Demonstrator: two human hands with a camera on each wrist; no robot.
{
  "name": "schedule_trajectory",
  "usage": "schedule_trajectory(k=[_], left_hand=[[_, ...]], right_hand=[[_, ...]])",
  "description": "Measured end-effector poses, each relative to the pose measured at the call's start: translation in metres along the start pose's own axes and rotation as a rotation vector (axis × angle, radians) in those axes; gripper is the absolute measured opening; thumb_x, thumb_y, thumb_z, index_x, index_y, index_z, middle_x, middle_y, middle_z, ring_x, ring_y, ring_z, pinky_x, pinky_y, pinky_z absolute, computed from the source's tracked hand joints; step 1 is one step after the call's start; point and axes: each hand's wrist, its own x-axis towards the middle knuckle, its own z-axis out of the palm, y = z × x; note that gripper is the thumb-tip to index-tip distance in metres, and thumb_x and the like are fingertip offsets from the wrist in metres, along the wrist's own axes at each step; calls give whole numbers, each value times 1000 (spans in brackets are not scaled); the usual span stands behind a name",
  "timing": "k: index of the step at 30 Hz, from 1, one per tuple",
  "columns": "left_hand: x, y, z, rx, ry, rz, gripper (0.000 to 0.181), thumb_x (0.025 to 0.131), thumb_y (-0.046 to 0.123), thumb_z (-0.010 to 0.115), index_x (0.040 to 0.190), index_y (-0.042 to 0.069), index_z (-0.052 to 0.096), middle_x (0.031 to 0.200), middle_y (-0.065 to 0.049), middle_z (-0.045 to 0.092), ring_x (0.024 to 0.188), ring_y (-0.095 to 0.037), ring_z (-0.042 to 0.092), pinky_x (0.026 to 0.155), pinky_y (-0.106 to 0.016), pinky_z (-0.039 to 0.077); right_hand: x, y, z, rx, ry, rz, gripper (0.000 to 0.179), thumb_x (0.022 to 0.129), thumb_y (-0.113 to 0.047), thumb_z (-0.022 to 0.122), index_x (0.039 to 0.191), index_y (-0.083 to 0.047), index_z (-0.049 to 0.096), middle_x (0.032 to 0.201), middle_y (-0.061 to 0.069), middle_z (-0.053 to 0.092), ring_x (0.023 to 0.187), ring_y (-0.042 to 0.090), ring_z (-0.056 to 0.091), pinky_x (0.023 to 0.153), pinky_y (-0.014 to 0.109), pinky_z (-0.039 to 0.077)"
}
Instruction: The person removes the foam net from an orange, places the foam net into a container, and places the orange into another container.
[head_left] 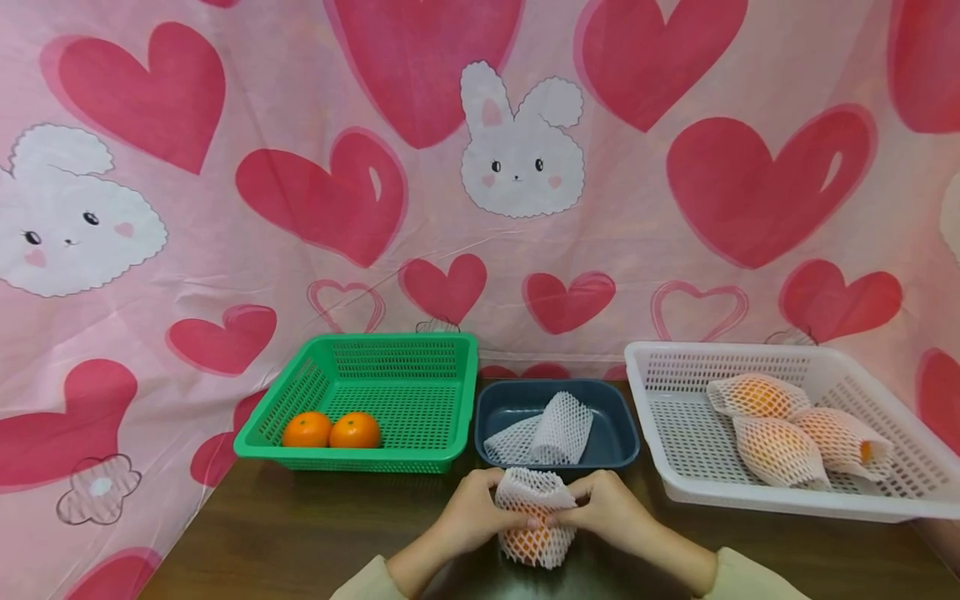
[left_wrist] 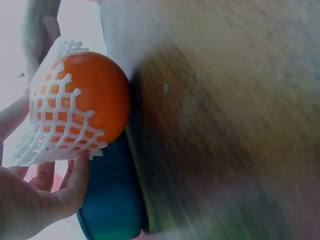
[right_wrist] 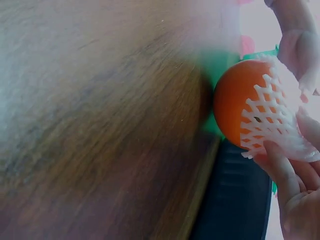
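Observation:
An orange (left_wrist: 107, 92) sits partly inside a white foam net sleeve (head_left: 536, 492), its lower end bare in both wrist views. My left hand (head_left: 472, 512) pinches the sleeve from the left, and my right hand (head_left: 618, 512) pinches it from the right. Both thumbs lie across the near side of the net over the fruit. In the right wrist view the net (right_wrist: 270, 117) covers about half of the orange (right_wrist: 235, 100). The sleeve's upper end stands loose above the fruit, close in front of the dark blue tray.
The dark blue tray (head_left: 487, 408) holds more foam net sleeves (head_left: 562, 429). To the left, a green basket (head_left: 247, 442) contains two bare oranges (head_left: 356, 431). On the right, a white basket (head_left: 750, 497) holds three net-wrapped oranges (head_left: 780, 450). A patterned cloth hangs behind the wooden table (head_left: 300, 525).

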Motion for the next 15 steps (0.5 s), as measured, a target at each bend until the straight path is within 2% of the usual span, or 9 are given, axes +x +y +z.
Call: schedule_trajectory(k=[6, 15], left_hand=[[0, -1, -2, 1, 26, 10, 26, 72, 10, 93, 93, 5, 79, 87, 4, 74, 78, -3, 62, 69, -24, 52], [1, 4, -5, 20, 54, 10, 21, 76, 12, 88, 94, 5, 79, 87, 4, 73, 78, -3, 59, 69, -23, 52]], right_hand=[[1, -3, 4, -37, 46, -7, 16, 78, -14, 89, 86, -3, 81, 79, -7, 75, 69, -4, 57, 58, 23, 51], [3, -4, 7, -30, 107, 18, 19, 79, -13, 89, 90, -1, 80, 86, 2, 76, 77, 0, 64, 64, 25, 56]])
